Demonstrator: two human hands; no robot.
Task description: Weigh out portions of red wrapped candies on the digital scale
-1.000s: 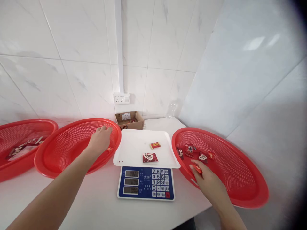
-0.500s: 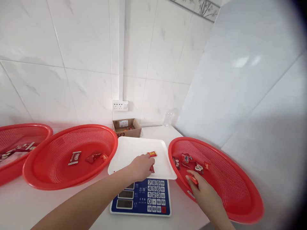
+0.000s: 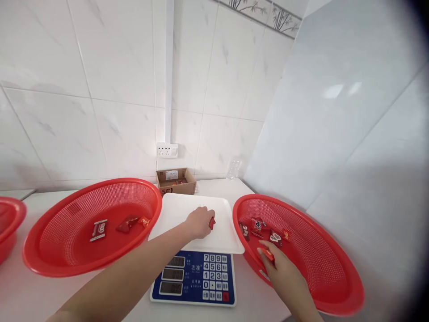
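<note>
Over the white weighing tray (image 3: 167,219) my left hand (image 3: 199,222) is closed around red-wrapped candy (image 3: 212,222), part of which pokes out past the fingers. How many pieces it holds is hidden. My right hand (image 3: 281,264) pinches a small red candy (image 3: 268,254) at the near-left rim of the right red basket (image 3: 328,268). Inside that basket lie several wrapped sweets, among them a red packet (image 3: 257,226) and a brown-and-white packet (image 3: 275,238). Below the tray is the scale's blue keypad panel (image 3: 194,277) with number keys and displays.
Another red basket (image 3: 43,264) on the left holds a brown packet (image 3: 99,230) and other red sweets (image 3: 127,223). A further red basket (image 3: 8,241) is cut off at the left edge. Behind the tray stand a cardboard box (image 3: 177,183) and a clear plastic container (image 3: 234,167).
My left hand has closed over the red-and-yellow candy that lay on the tray and shifted slightly up. My right hand stays about where it was, still pinching its candy. The view has shifted slightly.
</note>
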